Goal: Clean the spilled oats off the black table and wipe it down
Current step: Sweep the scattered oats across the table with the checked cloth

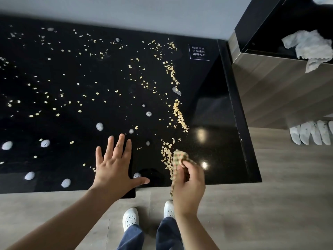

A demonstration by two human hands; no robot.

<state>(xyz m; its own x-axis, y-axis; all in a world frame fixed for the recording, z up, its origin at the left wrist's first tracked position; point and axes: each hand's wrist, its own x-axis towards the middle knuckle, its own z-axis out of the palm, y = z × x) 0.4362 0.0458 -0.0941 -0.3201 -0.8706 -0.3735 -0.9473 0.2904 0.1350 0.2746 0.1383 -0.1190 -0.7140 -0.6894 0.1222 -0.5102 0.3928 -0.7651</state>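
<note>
Pinching a small patterned cloth (pixel 179 156) between curled fingers (pixel 186 168), the right hand (pixel 189 179) works at the near edge of the black table (pixel 218 109), with the cloth against the nearest clump of oats (pixel 166 156). Outward from it, a loose ridge of flakes runs toward the far side, with bare glossy surface to its right; this suggests gathering is under way on that side only. Leftward, flakes lie thinly scattered over most of the top, among pale foamy blobs (pixel 99 126); on this evidence most of the collecting and all of the wiping are left to do. The left hand (pixel 115 165) lies flat on the table, fingers (pixel 120 143) straight and spread, thumb out along the near edge, holding nothing. Both bare forearms reach in from below.
</note>
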